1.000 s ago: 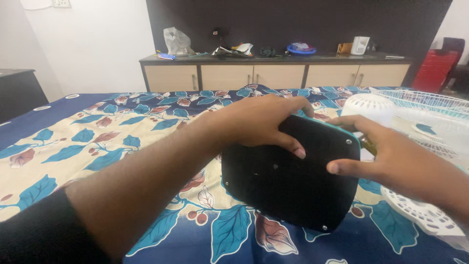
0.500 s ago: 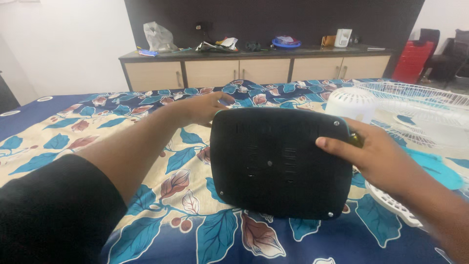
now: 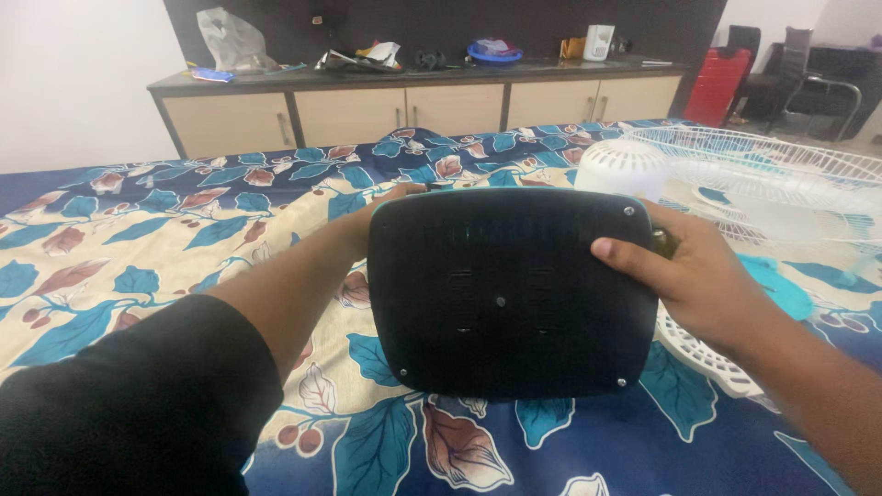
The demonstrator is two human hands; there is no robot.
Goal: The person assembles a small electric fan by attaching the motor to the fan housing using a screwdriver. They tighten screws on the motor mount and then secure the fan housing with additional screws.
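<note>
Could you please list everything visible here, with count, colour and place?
Base panel: one, black with a teal edge, held upright on the bed, centre.
Bedsheet: one, blue and cream leaf print, covering the bed.
Fan grille: one, white wire, lying on the bed at right.
Fan motor housing: one, white, behind the panel.
Slotted plastic part: one, white, under the right wrist.
Cabinet: one, beige doors, dark top, far wall, with clutter on it.
Chair: one, red, far right.
Left hand: behind the panel's left edge.
Right hand: gripping the panel's right edge.
</note>
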